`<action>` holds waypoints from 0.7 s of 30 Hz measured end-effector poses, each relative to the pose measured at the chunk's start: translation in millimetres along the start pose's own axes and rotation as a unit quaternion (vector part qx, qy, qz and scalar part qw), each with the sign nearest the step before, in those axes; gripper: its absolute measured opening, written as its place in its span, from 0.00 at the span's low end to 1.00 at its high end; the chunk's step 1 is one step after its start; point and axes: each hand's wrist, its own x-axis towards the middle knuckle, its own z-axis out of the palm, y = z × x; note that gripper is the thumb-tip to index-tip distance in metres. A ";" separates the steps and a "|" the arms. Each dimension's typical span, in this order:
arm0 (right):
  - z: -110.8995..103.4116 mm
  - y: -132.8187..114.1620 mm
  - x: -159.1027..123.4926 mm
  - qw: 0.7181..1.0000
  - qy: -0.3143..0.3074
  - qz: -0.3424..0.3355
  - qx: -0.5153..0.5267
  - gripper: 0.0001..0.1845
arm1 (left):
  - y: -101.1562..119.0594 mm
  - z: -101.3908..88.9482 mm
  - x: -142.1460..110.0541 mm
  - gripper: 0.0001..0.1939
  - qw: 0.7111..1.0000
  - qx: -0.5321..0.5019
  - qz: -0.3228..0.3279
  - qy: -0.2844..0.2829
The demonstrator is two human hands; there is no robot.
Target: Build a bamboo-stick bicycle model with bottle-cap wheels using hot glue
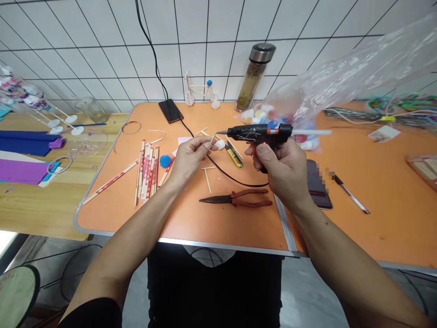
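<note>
My right hand [282, 161] grips a black hot glue gun [256, 133] by its handle, its nozzle pointing left. A pale glue stick [312, 132] sticks out of its back end. Between the thumb and fingers of my left hand [193, 157] is a short wooden stick [213, 137], its end at the glue gun's tip. I cannot tell whether the tip touches it. Below lie a T-shaped pair of glued sticks [207, 177] and red-handled long-nose pliers [235, 199]. Yellow-green snips [233, 155] lie behind, between the hands.
Wrapped chopsticks [147, 171] and a blue bottle cap [165, 161] lie left. A small stick model [201, 93], a tea bottle [255, 77] and a black phone [170, 111] are at the back. A plastic bag of caps [300, 116], another phone [317, 187] and a pen [351, 195] are right. The cord [221, 171] crosses the table.
</note>
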 end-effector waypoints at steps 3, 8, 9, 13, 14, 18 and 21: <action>-0.3 1.2 -0.5 1.000 0.008 -0.006 0.000 0.27 | 0.4 0.8 0.0 0.08 1.000 -0.004 -0.005 -0.005; -0.4 0.9 -0.9 1.000 0.009 -0.004 0.004 0.26 | 0.4 0.9 0.9 0.08 1.000 -0.018 -0.005 -0.018; -0.5 0.5 -0.9 1.000 0.008 -0.003 0.003 0.26 | 0.5 0.9 1.0 0.08 1.000 -0.021 -0.004 -0.021; -0.5 -0.9 -1.0 1.000 0.007 0.000 0.007 0.26 | 1.4 1.1 0.4 0.08 0.999 -0.027 -0.007 -0.022; -0.4 -1.0 -1.1 1.000 0.007 0.000 0.008 0.25 | 1.6 1.2 0.2 0.08 0.999 -0.028 -0.009 -0.021; 0.1 -0.9 -1.3 1.000 0.011 -0.001 0.007 0.25 | 2.2 1.4 0.0 0.07 0.999 -0.030 -0.017 -0.019; 0.1 -1.2 -1.4 1.000 0.009 -0.001 -0.003 0.26 | 2.1 1.3 0.2 0.07 0.999 -0.031 -0.015 -0.020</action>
